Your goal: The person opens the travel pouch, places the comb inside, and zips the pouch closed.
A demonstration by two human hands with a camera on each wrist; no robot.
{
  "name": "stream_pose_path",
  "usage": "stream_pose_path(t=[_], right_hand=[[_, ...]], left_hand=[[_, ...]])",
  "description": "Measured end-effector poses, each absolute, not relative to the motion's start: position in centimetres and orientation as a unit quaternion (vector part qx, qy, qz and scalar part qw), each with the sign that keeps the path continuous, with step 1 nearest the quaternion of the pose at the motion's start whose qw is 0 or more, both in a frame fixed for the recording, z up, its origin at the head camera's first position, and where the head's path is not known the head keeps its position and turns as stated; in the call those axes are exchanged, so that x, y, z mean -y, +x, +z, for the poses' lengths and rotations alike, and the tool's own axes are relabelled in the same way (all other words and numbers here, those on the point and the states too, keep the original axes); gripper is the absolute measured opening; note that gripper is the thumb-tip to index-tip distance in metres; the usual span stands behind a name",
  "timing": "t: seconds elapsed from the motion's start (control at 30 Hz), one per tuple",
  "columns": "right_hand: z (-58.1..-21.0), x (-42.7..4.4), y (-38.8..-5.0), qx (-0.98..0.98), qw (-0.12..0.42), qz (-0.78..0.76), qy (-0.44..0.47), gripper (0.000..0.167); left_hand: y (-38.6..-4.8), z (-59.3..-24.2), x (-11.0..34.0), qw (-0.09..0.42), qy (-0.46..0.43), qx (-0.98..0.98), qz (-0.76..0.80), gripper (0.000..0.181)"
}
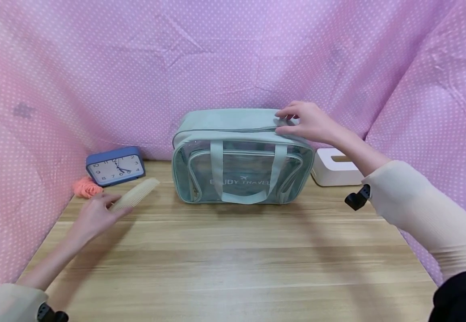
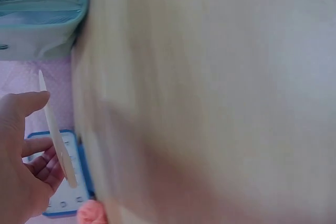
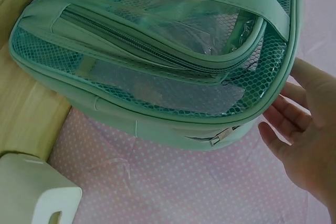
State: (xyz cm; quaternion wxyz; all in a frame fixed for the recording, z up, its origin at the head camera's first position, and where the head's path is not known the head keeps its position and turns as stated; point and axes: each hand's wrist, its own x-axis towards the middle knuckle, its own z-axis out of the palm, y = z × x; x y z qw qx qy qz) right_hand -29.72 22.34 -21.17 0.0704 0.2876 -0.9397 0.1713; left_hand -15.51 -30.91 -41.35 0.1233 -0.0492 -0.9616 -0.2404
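In the head view, a cream comb (image 1: 138,193) is pinched between the thumb and fingers of my left hand (image 1: 95,216), above the table's left side. The left wrist view shows the comb (image 2: 54,124) edge-on. A pale green travel bag (image 1: 233,120) with clear front panels and two strap handles stands upright at the table's back middle. My right hand (image 1: 307,121) rests on its top right edge by the zipper, fingers loosely bent. In the right wrist view, a metal zipper pull (image 3: 221,137) hangs on the bag's side, apart from the fingers.
A blue alarm clock (image 1: 116,167) stands behind my left hand, with a coral yarn bundle (image 1: 86,187) beside it. To the bag's right is a white tissue box (image 1: 333,172). Pink dotted cloth (image 1: 233,53) hangs around the wooden table (image 1: 233,259).
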Motion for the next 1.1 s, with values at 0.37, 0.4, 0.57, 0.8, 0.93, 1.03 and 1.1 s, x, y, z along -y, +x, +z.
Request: stream_pose_path(t=[0.37,0.4,0.57,0.8,0.93,1.03,1.1], right_hand=[[-21.3,-21.6,-30.8,0.939,0.023,0.097,0.329,0.055],[-21.3,-21.6,-30.8,0.939,0.019,0.09,0.331,0.056],[-21.1,-21.7,-30.9,0.942,0.0,0.064,0.329,0.061],[-20.8,-21.8,-31.0,0.946,-0.025,0.048,0.319,0.066],[-20.6,-21.9,-31.0,0.947,-0.04,0.041,0.317,0.069],[-20.5,-21.8,-31.1,0.945,-0.046,0.039,0.32,0.072],[-20.5,-21.7,-31.1,0.944,-0.046,0.04,0.325,0.074]], left_hand=[[-17.2,-35.3,30.8,0.146,-0.063,0.96,-0.229,0.059],[-17.4,-34.5,30.7,0.141,-0.059,0.961,-0.232,0.061],[-18.3,-30.8,29.6,0.143,-0.056,0.959,-0.239,0.066],[-19.7,-26.1,27.4,0.172,-0.092,0.949,-0.247,0.063],[-20.7,-23.8,25.7,0.171,-0.127,0.95,-0.227,0.06],[-21.7,-22.2,24.4,0.154,-0.151,0.953,-0.211,0.061],[-22.4,-21.1,23.4,0.139,-0.166,0.955,-0.201,0.062]])
